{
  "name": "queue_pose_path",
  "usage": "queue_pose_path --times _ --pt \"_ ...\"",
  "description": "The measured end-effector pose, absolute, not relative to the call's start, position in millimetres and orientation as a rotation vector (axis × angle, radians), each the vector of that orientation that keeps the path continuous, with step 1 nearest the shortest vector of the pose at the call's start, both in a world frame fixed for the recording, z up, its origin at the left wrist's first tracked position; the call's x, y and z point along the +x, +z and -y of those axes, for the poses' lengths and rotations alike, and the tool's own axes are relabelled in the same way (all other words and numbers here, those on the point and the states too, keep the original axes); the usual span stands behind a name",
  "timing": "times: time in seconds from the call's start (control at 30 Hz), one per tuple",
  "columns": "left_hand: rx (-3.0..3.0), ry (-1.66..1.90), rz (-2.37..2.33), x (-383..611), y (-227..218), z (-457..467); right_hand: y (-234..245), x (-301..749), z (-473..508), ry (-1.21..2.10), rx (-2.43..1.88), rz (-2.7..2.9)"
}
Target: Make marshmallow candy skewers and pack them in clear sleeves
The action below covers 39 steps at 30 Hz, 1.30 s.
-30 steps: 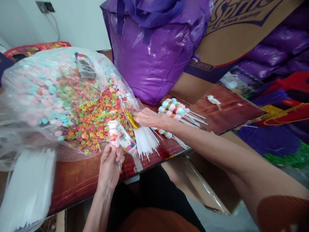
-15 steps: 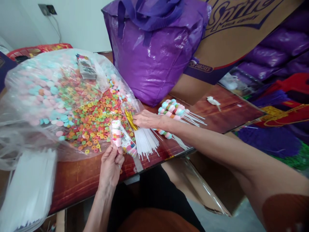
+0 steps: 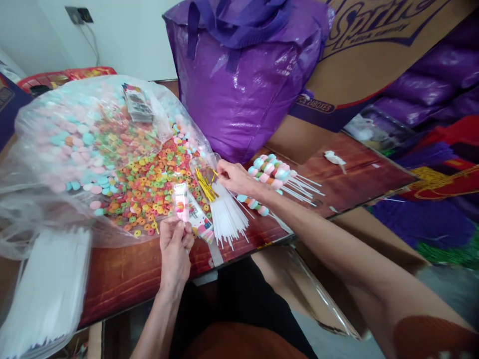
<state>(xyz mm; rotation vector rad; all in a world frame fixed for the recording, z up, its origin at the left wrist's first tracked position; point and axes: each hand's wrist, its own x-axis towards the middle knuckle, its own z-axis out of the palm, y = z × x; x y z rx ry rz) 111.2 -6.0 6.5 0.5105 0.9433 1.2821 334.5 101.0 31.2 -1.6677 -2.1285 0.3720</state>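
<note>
Wrapped candy skewer (image 3: 181,202), upright above left grip (image 3: 175,247)

A purple bag (image 3: 243,85) stands beside a cardboard box (image 3: 374,55).

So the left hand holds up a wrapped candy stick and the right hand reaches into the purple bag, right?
Not quite. The right hand is not in the purple bag; it is at the gold twist ties on the table in front of it, as the head view shows. The left hand does hold up the wrapped candy stick.
</note>
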Motion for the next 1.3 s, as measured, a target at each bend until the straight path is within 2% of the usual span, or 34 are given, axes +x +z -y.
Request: queue_pose_path --times 0.17,0.33,0.5,0.6,0.7,0.83,0.97,1.13,1.3 --pt "0.503 1.297 -0.9 114.2 3.0 3.6 25.2 335.8 -96.4 0.626 -1.583 1.843" --pt "0.481 1.287 -0.871 119.5 0.8 3.0 31.1 314.6 -62.9 1.038 -1.325 1.239" --pt "0.534 1.258 -0.851 133.5 5.0 6.7 20.4 257.0 -6.5 1.075 -1.243 0.815" --pt "0.614 1.288 -0.849 139.4 4.4 10.6 7.6 232.0 15.7 0.9 -1.308 0.81" --pt "0.674 1.3 -0.858 141.1 0.7 12.7 0.1 226.5 24.2 0.867 -1.353 0.867" --pt "0.663 1.295 -0.868 142.6 -3.7 13.0 -0.9 237.1 23.0 0.983 -1.348 0.982" --pt "0.587 1.266 -0.86 144.1 -4.4 13.4 -2.7 244.9 20.7 1.26 -1.262 0.81" --pt "0.389 1.013 -0.779 131.8 5.6 10.8 -0.9 248.3 27.3 1.474 -1.06 0.714" --pt "0.301 0.701 -0.645 119.7 19.0 9.0 13.5 260.6 31.1 1.396 -0.969 1.077"
